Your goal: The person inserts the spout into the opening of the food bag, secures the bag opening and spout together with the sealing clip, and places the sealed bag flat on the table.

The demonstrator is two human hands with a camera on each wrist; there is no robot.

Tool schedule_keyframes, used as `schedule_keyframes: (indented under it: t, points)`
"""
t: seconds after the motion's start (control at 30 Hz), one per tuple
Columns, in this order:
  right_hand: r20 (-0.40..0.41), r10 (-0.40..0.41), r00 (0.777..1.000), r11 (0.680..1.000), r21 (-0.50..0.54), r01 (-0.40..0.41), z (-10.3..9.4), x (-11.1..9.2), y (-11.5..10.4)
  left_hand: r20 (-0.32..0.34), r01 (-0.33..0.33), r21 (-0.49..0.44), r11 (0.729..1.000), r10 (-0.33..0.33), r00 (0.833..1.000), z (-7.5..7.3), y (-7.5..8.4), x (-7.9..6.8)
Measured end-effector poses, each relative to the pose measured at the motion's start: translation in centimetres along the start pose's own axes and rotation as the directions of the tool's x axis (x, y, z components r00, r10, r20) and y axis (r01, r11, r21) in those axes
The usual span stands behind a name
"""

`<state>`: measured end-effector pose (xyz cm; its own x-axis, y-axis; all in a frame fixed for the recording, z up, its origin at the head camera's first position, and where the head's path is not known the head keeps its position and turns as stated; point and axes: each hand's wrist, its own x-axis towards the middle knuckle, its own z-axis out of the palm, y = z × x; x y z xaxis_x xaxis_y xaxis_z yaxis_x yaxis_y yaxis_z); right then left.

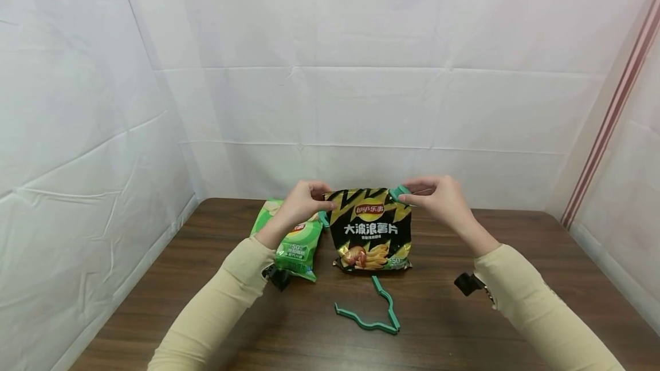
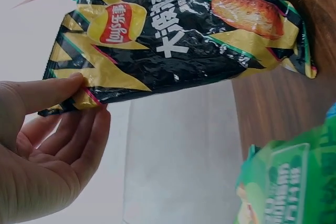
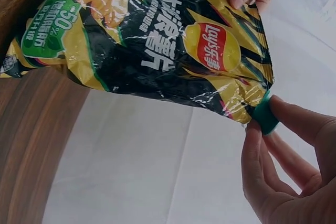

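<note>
A black-and-yellow bag of Lay's potato chips [image 1: 370,231] is held upright by its top corners, its bottom at the table. My left hand [image 1: 307,204] pinches the top left corner between thumb and fingers, as the left wrist view also shows. At the other top corner sits a small green cap-like piece [image 3: 265,114], gripped by the thumb and fingers of my right hand [image 1: 438,196]. The bag's corner bunches up where it meets this piece. Whether it is fastened to the bag, I cannot tell.
A green chip bag [image 1: 298,251] lies left of the black one, partly behind my left wrist, with another green piece [image 1: 323,218] at its corner. Nearer me on the wooden table [image 1: 454,336] lies an opened green bag clip [image 1: 390,309]. White sheeting [image 1: 371,107] hangs behind.
</note>
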<state>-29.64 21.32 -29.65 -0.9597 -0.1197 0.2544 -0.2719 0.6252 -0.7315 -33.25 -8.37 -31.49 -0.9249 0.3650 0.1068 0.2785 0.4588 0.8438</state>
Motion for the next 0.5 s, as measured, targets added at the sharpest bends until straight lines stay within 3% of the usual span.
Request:
schedule_keyframes:
  t: [0.27, 0.5]
  points:
    - [-0.004, 0.001, 1.000, 1.000, 0.005, -0.001, 0.0, 0.0, 0.5, 0.005, -0.085, 0.149, 0.985, 0.086, 0.996, 0.6, 2.5, 0.5]
    - [-0.003, 0.002, 1.000, 1.000, 0.008, -0.002, 0.0, 0.0, 0.5, 0.035, -0.151, 0.201, 0.968, 0.147, 0.988, 1.3, 4.4, 1.4]
